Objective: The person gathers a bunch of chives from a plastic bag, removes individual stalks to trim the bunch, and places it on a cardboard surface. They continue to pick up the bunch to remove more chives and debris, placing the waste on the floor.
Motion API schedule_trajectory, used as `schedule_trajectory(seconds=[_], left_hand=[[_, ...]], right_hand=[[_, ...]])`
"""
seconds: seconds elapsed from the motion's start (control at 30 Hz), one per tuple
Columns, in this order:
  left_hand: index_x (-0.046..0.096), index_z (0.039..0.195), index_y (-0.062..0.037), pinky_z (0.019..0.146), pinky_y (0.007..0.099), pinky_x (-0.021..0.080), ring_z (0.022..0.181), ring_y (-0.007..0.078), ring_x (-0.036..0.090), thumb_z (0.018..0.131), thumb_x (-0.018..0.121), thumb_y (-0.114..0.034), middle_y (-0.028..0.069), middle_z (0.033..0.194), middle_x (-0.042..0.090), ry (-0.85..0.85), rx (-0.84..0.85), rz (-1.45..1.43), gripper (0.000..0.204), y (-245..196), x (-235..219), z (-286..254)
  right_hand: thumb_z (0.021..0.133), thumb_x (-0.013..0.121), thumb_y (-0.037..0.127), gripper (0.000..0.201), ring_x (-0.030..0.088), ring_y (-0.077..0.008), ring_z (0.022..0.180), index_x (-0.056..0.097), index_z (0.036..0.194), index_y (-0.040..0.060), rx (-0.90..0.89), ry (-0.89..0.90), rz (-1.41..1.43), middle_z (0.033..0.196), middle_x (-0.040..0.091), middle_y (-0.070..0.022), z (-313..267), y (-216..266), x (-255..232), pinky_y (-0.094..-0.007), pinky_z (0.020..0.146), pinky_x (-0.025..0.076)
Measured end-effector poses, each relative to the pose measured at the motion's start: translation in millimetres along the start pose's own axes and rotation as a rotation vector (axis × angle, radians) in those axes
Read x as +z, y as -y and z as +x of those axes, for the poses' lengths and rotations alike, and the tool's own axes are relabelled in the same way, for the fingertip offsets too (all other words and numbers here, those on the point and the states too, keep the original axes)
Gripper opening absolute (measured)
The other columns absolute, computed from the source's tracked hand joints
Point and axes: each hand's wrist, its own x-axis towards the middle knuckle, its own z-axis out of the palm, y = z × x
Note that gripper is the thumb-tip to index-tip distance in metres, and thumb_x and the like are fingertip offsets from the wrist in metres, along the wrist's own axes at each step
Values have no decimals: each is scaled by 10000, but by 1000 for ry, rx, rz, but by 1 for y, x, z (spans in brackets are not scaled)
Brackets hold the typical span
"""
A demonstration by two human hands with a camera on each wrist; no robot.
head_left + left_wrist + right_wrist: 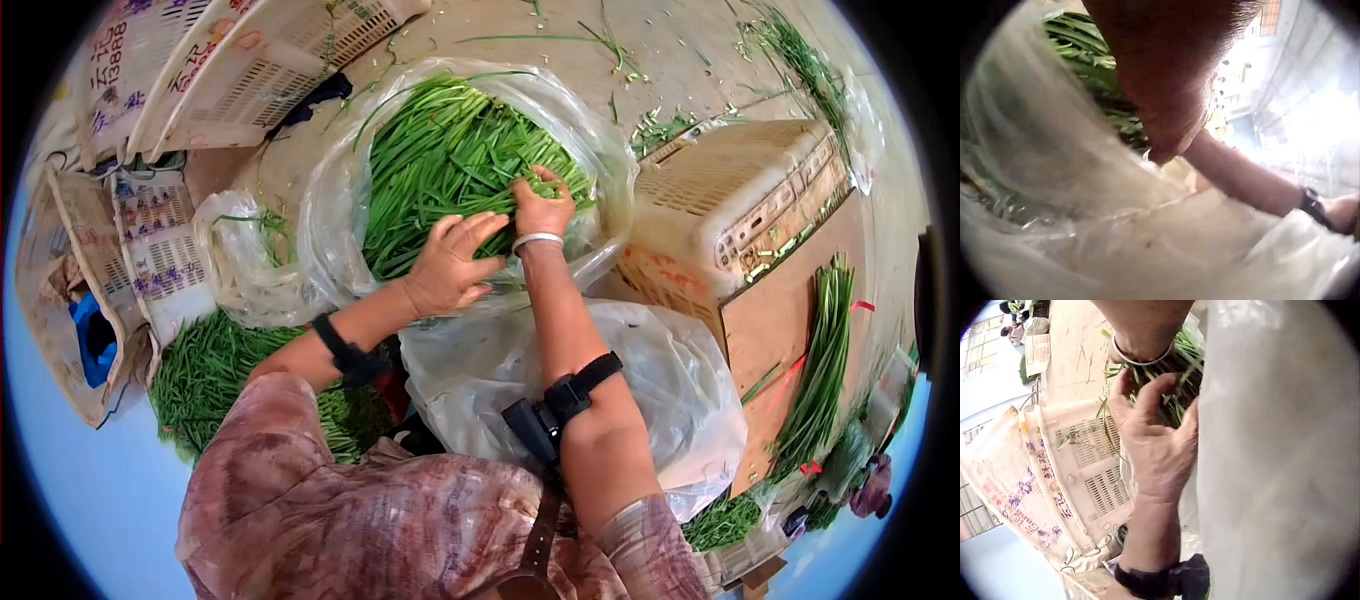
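At upper centre I seem to be tidying greens [440,170] in the bag [335,215], right hand [545,212] pinching some, left hand [455,265] spread, empty (next wants gentle settling).

Head POV down, wrist POVs close

Upper left: pale crates [230,80] tilted together, red and purple markings; dark cloth [310,103] near them. Left: open crate [88,255], blue item [93,338] inside. Right: yellowed slotted crate [715,190] beside brown board [770,330]; clear plastic [858,130] beyond
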Motion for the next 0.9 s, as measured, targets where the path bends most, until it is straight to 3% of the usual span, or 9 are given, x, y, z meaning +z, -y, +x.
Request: schedule_trajectory(seconds=[0.07, 0.23, 0.33, 0.4, 0.53, 0.6, 0.7, 0.73, 0.9], left_hand=[[629, 798, -128, 971, 438, 287, 1245, 292, 348, 615, 708, -143, 130, 1284, 442, -43, 8, 102, 199, 7, 22, -6], [593, 787, -85, 955, 441, 327, 1214, 310, 390, 706, 644, -76, 135, 1245, 468, -136, 18, -109, 96, 6, 5, -2], [481, 825, -48, 805, 351, 454, 910, 243, 595, 865, 477, -58, 150, 1109, 520, -212, -408, -1024, 42, 8, -14, -5], [477, 853, -57, 748, 330, 463, 781, 211, 595, 896, 435, -90, 156, 1073, 525, -346, -680, -1262, 69, 12, -46, -1], [473, 922, -21, 597, 294, 411, 625, 154, 477, 895, 450, -131, 179, 977, 533, -981, -383, -1461, 115, 63, -123, 27], [500, 868, -19, 558, 274, 373, 592, 139, 432, 890, 467, -150, 158, 918, 558, -1113, -271, -1743, 138, 82, -168, 47], [515, 840, 2, 607, 291, 403, 634, 156, 473, 880, 413, -67, 144, 857, 540, -979, 155, -1915, 129, 59, -210, 82], [518, 833, -4, 607, 293, 407, 626, 158, 476, 873, 422, -72, 134, 838, 539, -950, 230, -1936, 124, 39, -207, 97], [532, 802, -38, 607, 302, 426, 588, 170, 494, 840, 466, -97, 86, 743, 535, -720, 452, -2089, 96, -137, -119, 170]], right_hand=[[628, 684, 48, 241, 508, -112, 647, 627, 860, 18, -6, 2, 11, 751, 592, -29, 0, -1, 0, -257, 621, 441], [628, 685, 41, 274, 525, -118, 641, 617, 890, -1, 2, -23, 73, 766, 603, -50, 4, -13, -9, -257, 603, 449], [629, 693, 66, 302, 532, -117, 647, 615, 911, -10, 30, -32, 59, 768, 607, -51, 3, -8, -9, -258, 610, 453], [633, 692, 74, 301, 532, -117, 650, 618, 913, -9, 38, -45, -46, 770, 610, -56, 1, 0, -11, -256, 614, 451], [631, 694, 80, 298, 534, -125, 678, 619, 907, -6, 29, -51, -3, 776, 611, -60, 4, -14, -12, -263, 657, 452], [625, 701, 87, 300, 538, -141, 722, 624, 903, 6, -50, -57, 14, 788, 610, -62, 9, -28, -11, -281, 711, 449], [677, 679, 29, 271, 569, -113, 642, 595, 931, -16, -151, -74, -130, 740, 630, -73, 7, -27, -11, -241, 613, 462], [620, 714, 92, 306, 546, -163, 775, 629, 906, 24, 5, -31, -18, 828, 620, -77, 4, -19, -13, -292, 774, 436], [621, 724, 93, 319, 541, -166, 769, 626, 914, 13, -127, -27, -119, 831, 609, -66, 4, -28, -11, -295, 790, 431]])
